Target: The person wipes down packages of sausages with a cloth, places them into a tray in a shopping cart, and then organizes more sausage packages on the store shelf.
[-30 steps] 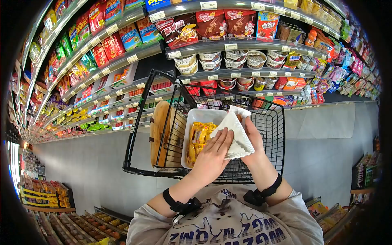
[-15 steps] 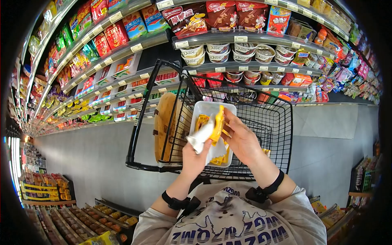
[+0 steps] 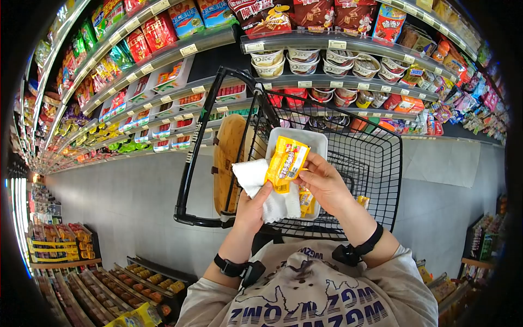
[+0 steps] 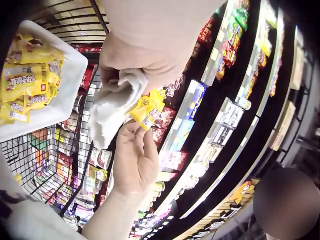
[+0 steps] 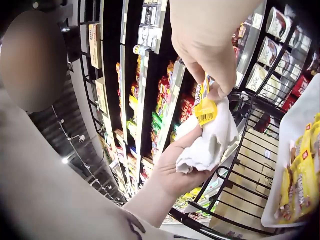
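Observation:
Two hands hold a yellow snack packet (image 3: 287, 158) over a white tray (image 3: 322, 143) in the shopping cart. The left hand (image 3: 250, 211) grips a white cloth (image 3: 278, 206), its thumb on the packet's lower end; the cloth hangs out on both sides of the packet. At the packet's right edge, the right hand (image 3: 325, 184) pinches it between thumb and fingers. The right wrist view shows the packet's barcode end (image 5: 205, 117) lying against the cloth. More yellow packets (image 4: 32, 82) are heaped in the tray, partly hidden by the hands in the head view.
The black wire cart (image 3: 400, 180) stands beside shelves of sweets and tubs (image 3: 302, 62). A round wooden board (image 3: 229, 163) stands at the cart's handle end. Another small yellow packet (image 3: 363, 201) lies in the basket right of the tray. Grey floor (image 3: 136, 201) extends to the left.
The left hand was pressing flat on the folded cloth over the right hand; now it grips cloth and packet from below. The packet has come into view face up, and the right hand pinches its edge.

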Action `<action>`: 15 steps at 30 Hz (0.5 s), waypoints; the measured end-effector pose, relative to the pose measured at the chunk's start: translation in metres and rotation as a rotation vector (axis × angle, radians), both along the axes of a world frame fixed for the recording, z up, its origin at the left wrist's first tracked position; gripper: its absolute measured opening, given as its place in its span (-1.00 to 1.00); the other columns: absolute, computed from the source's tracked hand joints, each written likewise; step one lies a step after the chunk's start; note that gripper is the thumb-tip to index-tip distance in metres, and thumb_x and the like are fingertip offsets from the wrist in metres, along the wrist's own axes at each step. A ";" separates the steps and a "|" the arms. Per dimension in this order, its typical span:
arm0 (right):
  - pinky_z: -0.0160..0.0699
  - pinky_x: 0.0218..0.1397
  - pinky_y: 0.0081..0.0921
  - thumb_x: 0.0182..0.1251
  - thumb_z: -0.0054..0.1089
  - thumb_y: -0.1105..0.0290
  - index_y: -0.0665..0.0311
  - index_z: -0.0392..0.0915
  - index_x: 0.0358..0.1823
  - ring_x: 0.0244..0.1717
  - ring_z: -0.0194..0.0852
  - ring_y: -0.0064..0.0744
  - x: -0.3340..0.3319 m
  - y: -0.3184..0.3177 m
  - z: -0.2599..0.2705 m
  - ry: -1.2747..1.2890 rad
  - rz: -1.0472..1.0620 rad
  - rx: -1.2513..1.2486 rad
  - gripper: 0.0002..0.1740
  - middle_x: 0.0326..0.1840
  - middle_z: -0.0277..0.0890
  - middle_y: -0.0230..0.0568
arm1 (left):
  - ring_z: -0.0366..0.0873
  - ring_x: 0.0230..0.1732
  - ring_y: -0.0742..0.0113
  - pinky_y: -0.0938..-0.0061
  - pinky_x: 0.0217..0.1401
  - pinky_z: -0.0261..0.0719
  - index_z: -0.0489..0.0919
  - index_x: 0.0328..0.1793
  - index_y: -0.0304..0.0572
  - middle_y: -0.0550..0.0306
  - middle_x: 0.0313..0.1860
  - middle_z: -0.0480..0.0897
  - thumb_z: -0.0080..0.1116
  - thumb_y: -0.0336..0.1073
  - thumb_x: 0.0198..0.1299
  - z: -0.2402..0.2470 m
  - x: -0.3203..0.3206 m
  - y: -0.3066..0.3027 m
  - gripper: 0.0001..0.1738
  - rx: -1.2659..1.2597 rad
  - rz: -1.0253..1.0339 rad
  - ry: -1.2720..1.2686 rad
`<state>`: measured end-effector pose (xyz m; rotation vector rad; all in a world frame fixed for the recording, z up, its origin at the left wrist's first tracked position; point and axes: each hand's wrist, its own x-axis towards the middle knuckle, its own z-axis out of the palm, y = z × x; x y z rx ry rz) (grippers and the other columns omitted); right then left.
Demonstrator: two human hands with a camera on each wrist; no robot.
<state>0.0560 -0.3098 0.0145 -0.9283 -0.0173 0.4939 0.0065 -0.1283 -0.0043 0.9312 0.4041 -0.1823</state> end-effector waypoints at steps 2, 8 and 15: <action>0.40 0.06 -0.55 0.30 0.05 0.53 0.26 0.31 0.22 0.04 0.37 -0.55 0.001 0.005 0.001 0.005 -0.015 -0.018 -0.56 0.06 0.39 -0.36 | 0.55 0.06 0.29 0.35 0.08 0.54 0.39 0.24 -0.26 0.08 0.09 0.55 0.20 -0.33 0.23 0.000 0.002 0.004 -0.54 0.013 -0.005 0.000; 0.41 -0.02 -0.61 0.29 0.10 0.50 0.26 0.36 0.15 -0.01 0.37 -0.59 0.009 0.021 -0.004 0.002 -0.057 -0.038 -0.61 -0.01 0.41 -0.39 | 0.54 0.09 0.21 0.28 0.11 0.55 0.36 0.27 -0.23 0.06 0.12 0.54 0.18 -0.36 0.23 -0.007 0.013 0.020 -0.51 0.028 -0.037 0.012; 0.38 -0.30 -0.68 0.29 0.17 0.42 0.27 0.50 0.01 -0.27 0.41 -0.68 0.042 0.018 -0.042 0.058 -0.285 -0.256 -0.73 -0.23 0.51 -0.45 | 0.52 -0.03 0.41 0.50 0.03 0.49 0.45 0.14 -0.33 0.10 -0.01 0.58 0.17 -0.27 0.27 -0.022 0.022 0.036 -0.61 0.359 0.144 -0.008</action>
